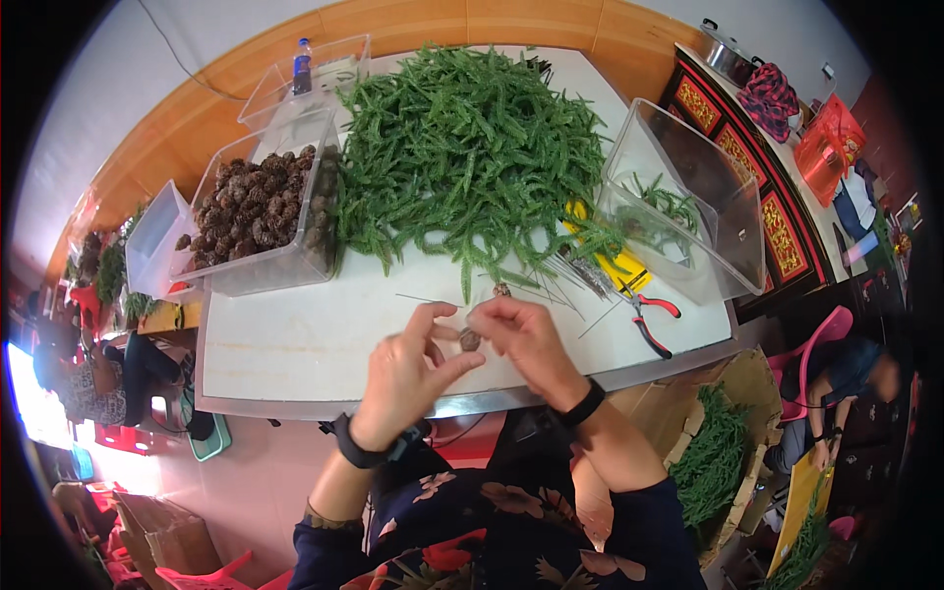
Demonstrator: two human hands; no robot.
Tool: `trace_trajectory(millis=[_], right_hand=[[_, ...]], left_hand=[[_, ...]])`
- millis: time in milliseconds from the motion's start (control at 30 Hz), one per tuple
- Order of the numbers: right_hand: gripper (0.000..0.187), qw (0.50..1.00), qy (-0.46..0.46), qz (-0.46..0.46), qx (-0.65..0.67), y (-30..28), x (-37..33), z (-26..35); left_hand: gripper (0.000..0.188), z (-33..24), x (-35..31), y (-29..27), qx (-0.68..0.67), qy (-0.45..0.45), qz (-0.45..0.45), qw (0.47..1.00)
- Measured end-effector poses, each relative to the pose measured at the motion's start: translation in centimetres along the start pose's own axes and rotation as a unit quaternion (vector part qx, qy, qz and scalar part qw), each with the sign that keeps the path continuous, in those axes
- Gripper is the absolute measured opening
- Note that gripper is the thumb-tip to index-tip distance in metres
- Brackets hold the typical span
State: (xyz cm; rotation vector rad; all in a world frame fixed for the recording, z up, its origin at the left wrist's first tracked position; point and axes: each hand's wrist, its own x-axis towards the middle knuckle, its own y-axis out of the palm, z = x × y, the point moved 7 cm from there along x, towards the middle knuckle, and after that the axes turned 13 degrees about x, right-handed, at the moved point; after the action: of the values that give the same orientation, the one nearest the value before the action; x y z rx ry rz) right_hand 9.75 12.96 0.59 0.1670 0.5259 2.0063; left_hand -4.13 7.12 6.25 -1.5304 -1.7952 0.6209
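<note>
While the left hand [401,368] pinches a pine cone [470,340] from nine o'clock — likely light, stiff, best held by its sides — the right hand [531,340] sits at three o'clock, its grip unclear.

A white wall [226,34] rises above a band of orange-brown wood panelling [531,25] behind a pale, metal-edged table [285,344]. At right stands a black and red cabinet [680,147] with gilded ornamental panels [785,236]; a pink chair [824,339] sits below it. The floor [270,477] is pinkish, and strong white light [34,393] glares at far left, its source washed out.
</note>
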Motion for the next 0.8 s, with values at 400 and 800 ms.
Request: trace_trajectory(millis=[400, 800], right_hand=[[0.018, 0.985, -0.062, 0.004, 0.161, -3.8, 6.6, 10.0], [0.018, 0.979, -0.098, 0.017, 0.177, -4.9, 10.0, 6.5]], left_hand=[[0.011, 0.0, 12.8, 7.9, 0.417, 0.214, 0.086, 0.879], [0.004, 6.4, 12.8, 1.2, -0.395, -0.032, 0.016, 0.918]])
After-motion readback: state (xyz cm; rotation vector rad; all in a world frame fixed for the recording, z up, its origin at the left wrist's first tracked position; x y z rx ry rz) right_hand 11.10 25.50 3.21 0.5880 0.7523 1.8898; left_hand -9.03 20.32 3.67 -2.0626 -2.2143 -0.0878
